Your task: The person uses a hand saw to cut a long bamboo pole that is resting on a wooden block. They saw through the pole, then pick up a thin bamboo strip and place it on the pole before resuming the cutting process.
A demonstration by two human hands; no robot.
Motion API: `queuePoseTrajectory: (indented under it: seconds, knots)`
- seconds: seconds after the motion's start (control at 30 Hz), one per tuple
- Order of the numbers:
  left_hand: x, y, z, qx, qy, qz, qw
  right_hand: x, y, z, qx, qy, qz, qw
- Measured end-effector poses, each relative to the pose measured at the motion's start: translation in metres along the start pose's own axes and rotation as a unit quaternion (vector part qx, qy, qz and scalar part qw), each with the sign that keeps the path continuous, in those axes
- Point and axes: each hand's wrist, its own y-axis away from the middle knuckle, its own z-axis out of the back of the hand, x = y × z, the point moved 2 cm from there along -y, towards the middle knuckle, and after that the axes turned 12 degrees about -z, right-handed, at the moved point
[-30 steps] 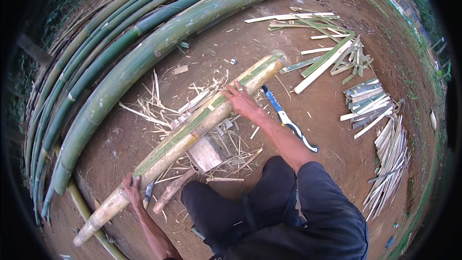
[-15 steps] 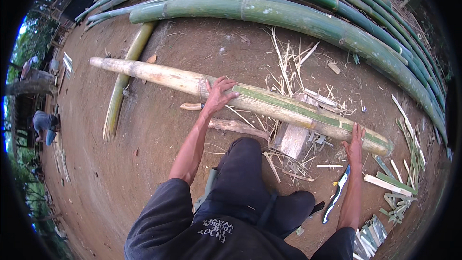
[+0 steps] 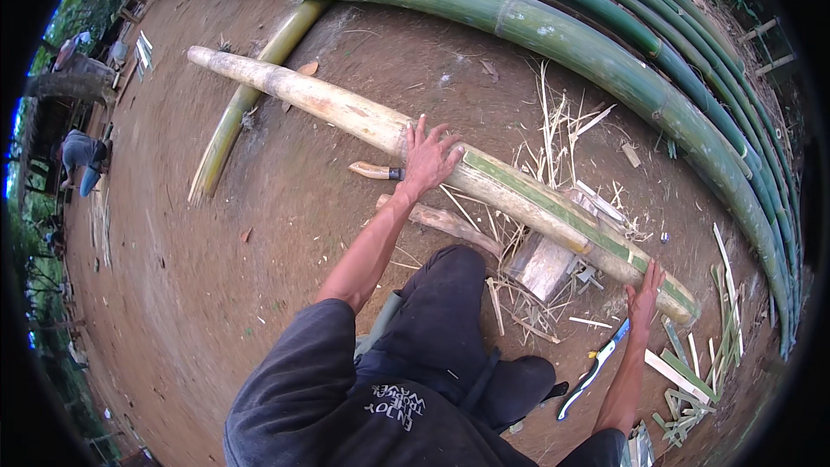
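A long, pale, scraped bamboo pole [image 3: 346,114] lies slantwise in front of me, with a green strip of skin left along its right half. My left hand [image 3: 430,157] rests on top of the pole near its middle, fingers spread. At the pole's right end, my right hand [image 3: 642,292] lies against the near side, fingers stretched out and thumb apart. A wooden block [image 3: 543,266] supports the pole's right part. Under the left wrist, a knife with a wooden handle [image 3: 372,170] lies on the ground, its blade hidden.
Several green bamboo poles [image 3: 562,35] lie across the back. A yellowish pole [image 3: 232,125] passes beneath the pale one. A folding saw [image 3: 592,370] lies by my right forearm. Split strips [image 3: 687,376] and shavings [image 3: 553,134] litter the right. Another person [image 3: 82,160] bends over at far left.
The whole view has shifted, so the scene sits at a different slant. My left fingers are spread wider on the pole. Both hands stay at about the same places along it.
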Motion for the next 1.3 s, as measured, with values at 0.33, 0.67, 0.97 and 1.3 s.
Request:
queuePoseTrajectory:
  seconds: [0.33, 0.67, 0.97, 1.3]
  knots:
    - [0.004, -0.001, 0.010, 0.022, -0.027, 0.027, 0.999, 0.015, 0.007, -0.004, 0.008, 0.023, -0.015, 1.000]
    - [0.044, -0.006, -0.023, 0.049, -0.108, -0.011, 0.993, 0.007, -0.012, 0.002, 0.019, 0.038, -0.011, 0.999]
    - [0.048, -0.013, -0.022, 0.102, -0.133, -0.034, 0.985, 0.010, 0.007, 0.002, 0.046, -0.020, -0.066, 0.997]
    - [0.058, -0.018, -0.017, 0.103, -0.139, -0.046, 0.984, 0.020, 0.004, 0.012, 0.043, -0.012, -0.072, 0.996]
